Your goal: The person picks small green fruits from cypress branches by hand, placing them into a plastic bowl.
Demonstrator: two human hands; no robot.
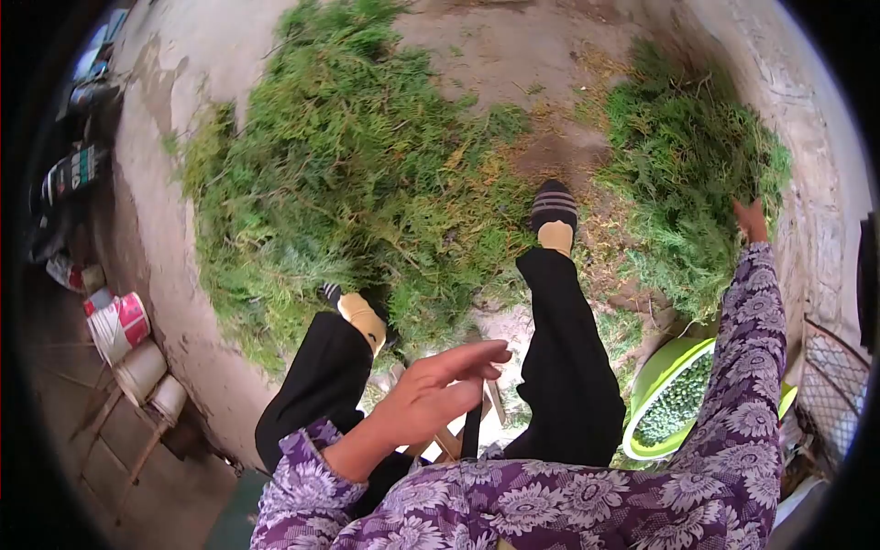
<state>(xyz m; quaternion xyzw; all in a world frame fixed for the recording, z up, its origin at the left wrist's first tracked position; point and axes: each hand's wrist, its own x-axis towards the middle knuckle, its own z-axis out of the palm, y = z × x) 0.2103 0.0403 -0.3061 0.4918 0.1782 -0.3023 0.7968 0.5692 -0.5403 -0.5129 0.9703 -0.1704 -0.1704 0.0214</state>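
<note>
My left hand (431, 392) is in the air above my lap, its fingers loosely bent and apart, with nothing visible in it. My right arm stretches out to the right, and my right hand (751, 221) is at the edge of a heap of cut green conifer branches (683, 156). Its fingers look spread against the foliage, though they are small in view. Beneath the right forearm stands a lime-green basin (653, 390) holding many small round green cones or berries (674, 403). A larger heap of leafy branches (339, 174) spreads in front of my feet.
Stacked buckets (119, 328) sit on a wooden stand (137, 458) at the left. Dark bags (73, 174) lie farther up that side. A wall (807, 137) and a wire-mesh panel (832, 385) border the right. My shoes (554, 203) are among the scattered sprigs.
</note>
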